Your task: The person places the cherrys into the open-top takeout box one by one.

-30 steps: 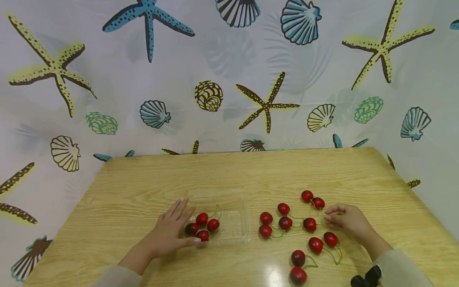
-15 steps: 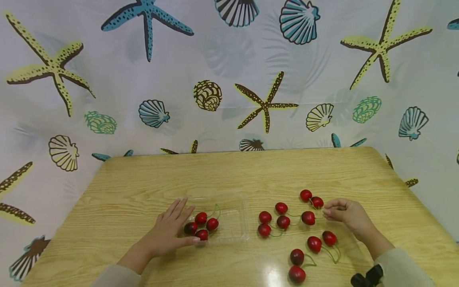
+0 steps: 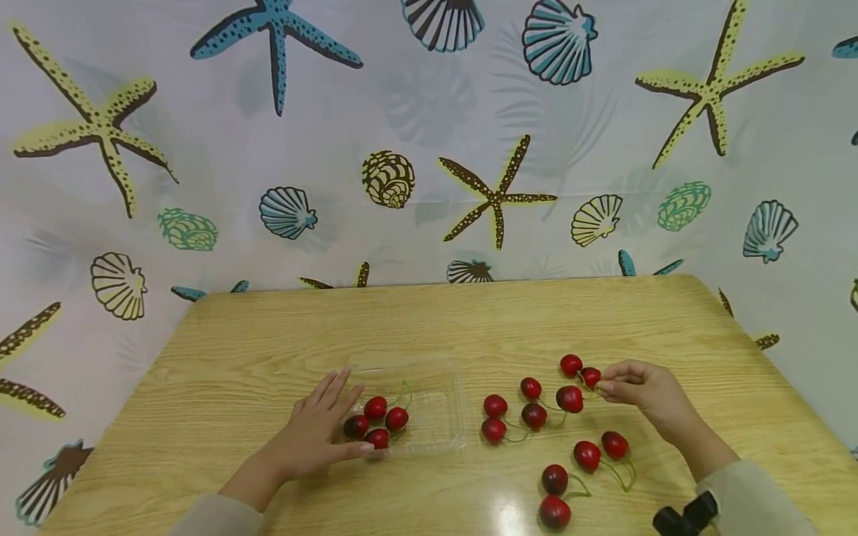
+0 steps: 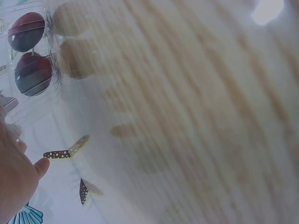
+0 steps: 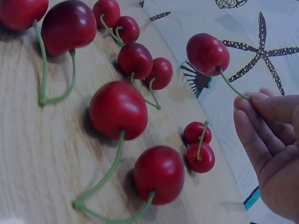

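My left hand (image 3: 313, 433) lies with fingers spread on the left side of a clear plastic container (image 3: 459, 406). Several red cherries (image 3: 397, 418) with green stems sit inside it, close to that hand. My right hand (image 3: 646, 391) pinches the stem of a single cherry (image 3: 570, 399) between thumb and fingertips. In the right wrist view this held cherry (image 5: 208, 54) hangs off its stem, apart from the others. Just beyond the right fingertips lies a cherry pair (image 3: 590, 377). Part of the left hand (image 4: 16, 177) shows beside the container in the left wrist view.
More joined cherry pairs lie on the wooden table (image 3: 322, 320): one pair (image 3: 495, 406) right of the container, another (image 3: 534, 416) beside it, one nearer (image 3: 586, 456), and one at the front (image 3: 555, 513). A patterned cloth (image 3: 415, 246) hangs behind the table.
My right hand has moved slightly left and away from me, and the cherry it pinches has shifted the same way. The left hand stays in place.
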`<state>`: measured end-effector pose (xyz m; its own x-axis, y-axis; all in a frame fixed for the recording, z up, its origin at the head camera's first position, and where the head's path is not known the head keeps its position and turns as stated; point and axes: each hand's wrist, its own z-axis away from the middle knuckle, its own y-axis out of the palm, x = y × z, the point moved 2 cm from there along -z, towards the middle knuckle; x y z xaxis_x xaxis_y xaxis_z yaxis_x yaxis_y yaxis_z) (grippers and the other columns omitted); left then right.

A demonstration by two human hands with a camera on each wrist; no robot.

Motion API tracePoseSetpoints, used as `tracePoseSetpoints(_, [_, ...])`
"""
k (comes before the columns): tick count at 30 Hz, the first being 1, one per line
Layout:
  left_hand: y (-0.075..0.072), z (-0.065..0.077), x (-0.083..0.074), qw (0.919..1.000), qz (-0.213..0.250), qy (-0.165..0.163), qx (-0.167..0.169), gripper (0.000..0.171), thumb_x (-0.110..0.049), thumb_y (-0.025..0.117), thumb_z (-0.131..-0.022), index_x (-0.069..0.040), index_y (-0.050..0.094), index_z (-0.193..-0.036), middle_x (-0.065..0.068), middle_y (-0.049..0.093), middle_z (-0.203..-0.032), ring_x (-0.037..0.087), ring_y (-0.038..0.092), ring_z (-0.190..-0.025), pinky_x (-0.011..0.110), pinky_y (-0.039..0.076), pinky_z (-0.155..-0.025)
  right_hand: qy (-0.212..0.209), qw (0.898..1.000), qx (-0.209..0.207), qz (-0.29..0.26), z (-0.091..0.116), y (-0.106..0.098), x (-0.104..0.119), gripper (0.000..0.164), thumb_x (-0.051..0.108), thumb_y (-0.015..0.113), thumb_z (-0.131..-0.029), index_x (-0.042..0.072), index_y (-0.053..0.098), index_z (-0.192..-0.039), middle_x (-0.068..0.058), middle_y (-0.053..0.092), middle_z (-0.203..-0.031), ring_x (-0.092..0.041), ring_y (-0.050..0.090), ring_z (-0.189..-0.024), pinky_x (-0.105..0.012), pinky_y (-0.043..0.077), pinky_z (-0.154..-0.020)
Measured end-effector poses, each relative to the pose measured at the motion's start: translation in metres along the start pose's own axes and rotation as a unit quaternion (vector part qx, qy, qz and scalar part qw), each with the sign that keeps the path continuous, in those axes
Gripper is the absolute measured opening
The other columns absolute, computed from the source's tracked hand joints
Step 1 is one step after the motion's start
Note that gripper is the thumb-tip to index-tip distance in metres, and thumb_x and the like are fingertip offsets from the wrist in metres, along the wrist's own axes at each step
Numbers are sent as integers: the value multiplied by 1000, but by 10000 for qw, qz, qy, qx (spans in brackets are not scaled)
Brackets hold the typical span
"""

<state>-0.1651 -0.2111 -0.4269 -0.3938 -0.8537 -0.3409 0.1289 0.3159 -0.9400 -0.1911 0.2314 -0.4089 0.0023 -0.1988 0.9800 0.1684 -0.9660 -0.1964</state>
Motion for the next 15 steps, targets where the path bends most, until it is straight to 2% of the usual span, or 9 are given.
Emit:
tracePoseSetpoints(7, [0,0,2,10000,-40,22,-19,86,-65,46,-73,-11,25,-137,8,4,-144,30,1,-129,66,14,-86,-13,10000,-36,-44,-1,12,9,27,6,59,-82,-16,52,-95,-6,62,-83,-16,61,-76,-36,47,-73])
tracePoseSetpoints(15, [1,-1,1,10000,6,39,1,88,-66,46,-72,-11,24,-137,7,3,-144,31,2,-128,66,14,-86,-151,9997,67,-199,-2,27,21,27,9,59,-81,-14,53,-94,-5,62,-85,-20,60,-80,-35,46,-74])
